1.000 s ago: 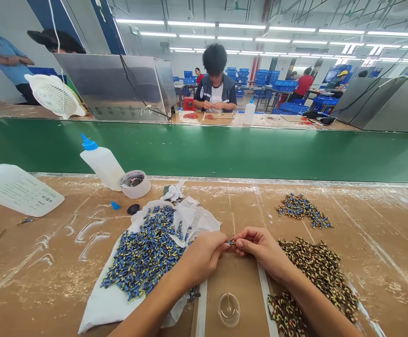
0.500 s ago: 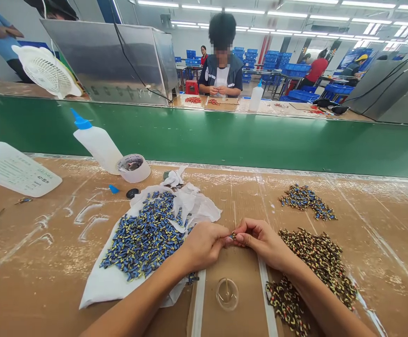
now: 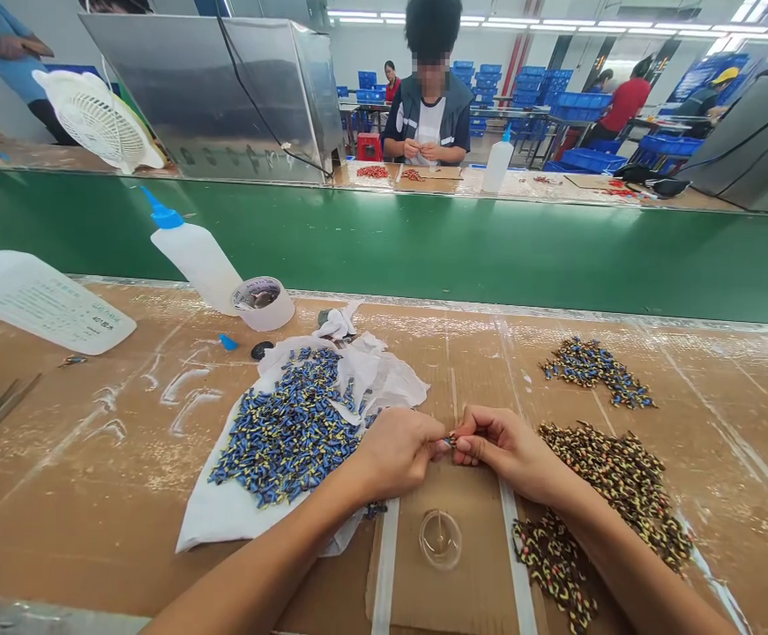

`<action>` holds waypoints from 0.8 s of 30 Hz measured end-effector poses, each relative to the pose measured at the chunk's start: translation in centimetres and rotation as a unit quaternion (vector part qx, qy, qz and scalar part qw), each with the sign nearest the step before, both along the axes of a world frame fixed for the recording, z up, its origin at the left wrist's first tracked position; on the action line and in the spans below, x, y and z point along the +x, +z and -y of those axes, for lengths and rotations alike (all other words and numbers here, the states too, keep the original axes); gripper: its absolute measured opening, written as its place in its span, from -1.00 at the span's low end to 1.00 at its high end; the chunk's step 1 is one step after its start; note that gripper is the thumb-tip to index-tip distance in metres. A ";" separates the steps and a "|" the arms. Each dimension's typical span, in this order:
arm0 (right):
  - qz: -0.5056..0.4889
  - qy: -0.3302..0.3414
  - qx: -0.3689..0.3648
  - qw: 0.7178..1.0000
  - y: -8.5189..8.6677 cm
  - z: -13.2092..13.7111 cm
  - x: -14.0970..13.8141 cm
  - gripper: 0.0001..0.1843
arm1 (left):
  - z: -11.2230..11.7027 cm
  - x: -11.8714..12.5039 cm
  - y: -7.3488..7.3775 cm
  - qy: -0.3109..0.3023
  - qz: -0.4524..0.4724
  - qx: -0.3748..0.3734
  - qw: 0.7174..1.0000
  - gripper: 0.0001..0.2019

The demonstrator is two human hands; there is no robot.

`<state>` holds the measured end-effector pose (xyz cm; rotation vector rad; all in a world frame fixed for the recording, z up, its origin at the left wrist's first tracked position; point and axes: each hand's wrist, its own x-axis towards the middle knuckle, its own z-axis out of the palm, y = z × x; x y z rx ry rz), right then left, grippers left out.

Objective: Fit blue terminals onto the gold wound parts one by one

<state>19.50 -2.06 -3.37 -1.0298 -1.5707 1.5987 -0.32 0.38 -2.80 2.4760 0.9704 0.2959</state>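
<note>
Nearest me, a small clear cup (image 3: 440,540) sits on the brown surface (image 3: 112,494). Just beyond it, my left hand (image 3: 403,450) and right hand (image 3: 506,450) both pinch one tiny part (image 3: 451,439) between them; it seems bluish, though mostly hidden. Dark-and-yellow pieces (image 3: 615,485) lie heaped to my right, blue-and-yellow pieces (image 3: 291,428) on a white sheet (image 3: 215,520) to my left. Farther off are a blue-tipped bottle (image 3: 202,265) and a tape roll (image 3: 271,313), then a person (image 3: 431,119) behind a green divider (image 3: 423,238).

"What sits on your counter (image 3: 85,520)?"
"To my left, a white sheet (image 3: 215,520), a roll of tape (image 3: 271,313) and two bottles (image 3: 202,272)."
"And to your right?"
"A large pile of small parts (image 3: 615,476), with a smaller pile (image 3: 582,362) lying farther back."
</note>
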 end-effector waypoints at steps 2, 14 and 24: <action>0.000 0.000 -0.004 1.000 0.0 0.1 -0.1 -0.73 | 0.0 0.0 0.0 0.002 -0.006 0.007 1.000 -0.82; -0.054 -0.039 0.005 0.998 -0.2 0.1 -0.9 -0.71 | 0.4 -0.3 1.5 0.024 0.038 -0.047 0.998 -0.74; 0.176 -0.333 0.176 0.909 0.5 -2.6 6.0 -0.63 | -1.6 -3.9 4.6 0.189 -0.011 0.041 0.981 -0.82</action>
